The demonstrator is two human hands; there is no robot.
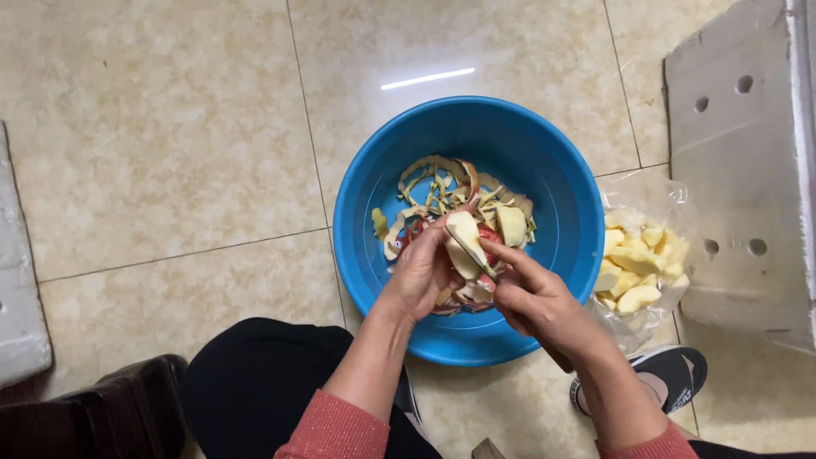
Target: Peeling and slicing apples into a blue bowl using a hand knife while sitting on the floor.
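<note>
We hold a partly peeled apple with pale flesh and a patch of red skin over the round blue plastic basin, our left hand clasped around its near side from below while our right hand is clenched on a knife whose thin blade lies against the fruit. Inside the basin, just beyond the apple, lies a heap of curled yellow and red apple peelings, and to the right of the basin a clear plastic bag of peeled pale yellow apple pieces rests on the beige tiled floor, with a grey perforated foam box further right of the basin
</note>
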